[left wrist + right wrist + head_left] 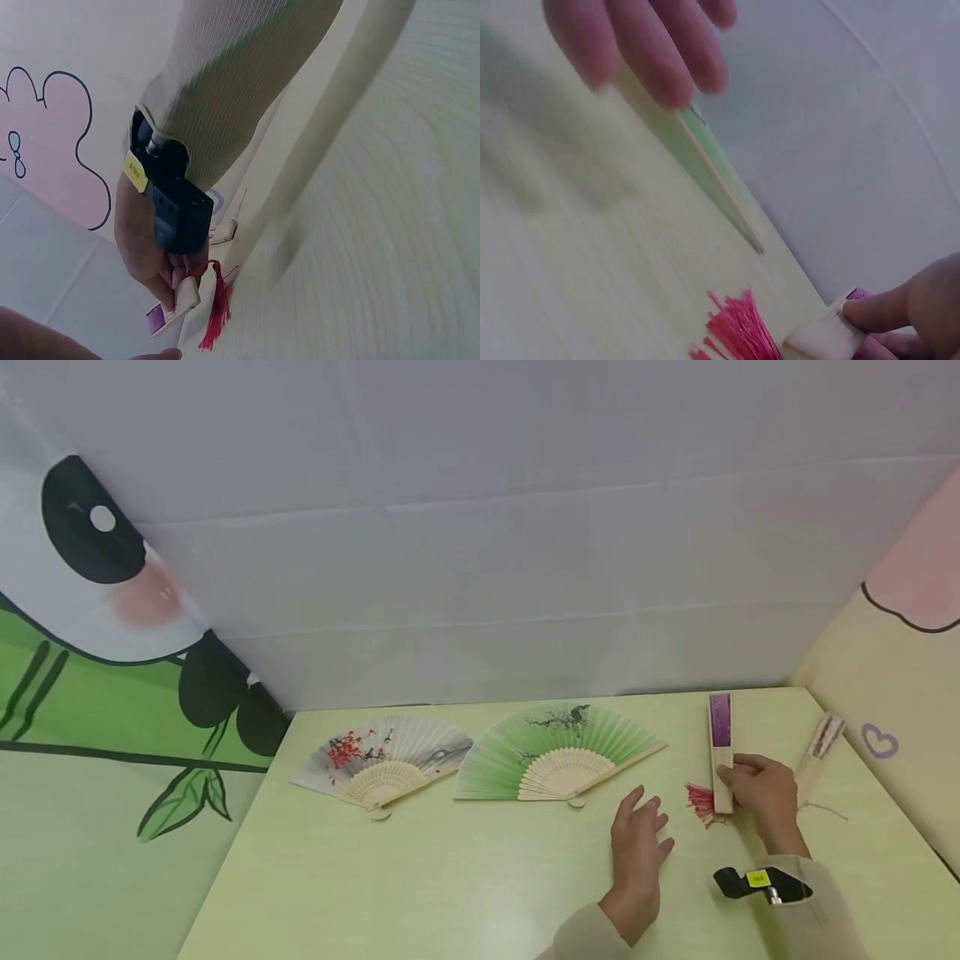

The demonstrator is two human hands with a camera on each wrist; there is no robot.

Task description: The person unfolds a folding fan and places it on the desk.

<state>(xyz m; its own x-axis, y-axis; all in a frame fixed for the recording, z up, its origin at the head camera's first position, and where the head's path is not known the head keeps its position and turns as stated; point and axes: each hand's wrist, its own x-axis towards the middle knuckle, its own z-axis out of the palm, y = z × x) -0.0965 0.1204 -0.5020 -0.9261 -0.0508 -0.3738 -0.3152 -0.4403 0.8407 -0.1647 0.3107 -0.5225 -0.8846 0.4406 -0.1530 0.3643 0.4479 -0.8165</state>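
Pinching a purple fan [721,722], the right hand [767,792] neighbours a folded fan [822,747]; the relaxed left hand [637,852], a green fan [566,764].

From afar I count two hands [637,852] [768,793], two spread fans [386,772] [566,768], two folded fans [721,722] [825,739], one red tassel [702,803], one table [420,893]

Right hand [768,792] pinching, thumb opposite fingers. Left hand [637,853] near it, fingers loose, slightly apart; exact bend hard to judge, blurry.

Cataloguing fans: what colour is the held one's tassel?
The tassel is pinkish red, clearest in the right wrist view.
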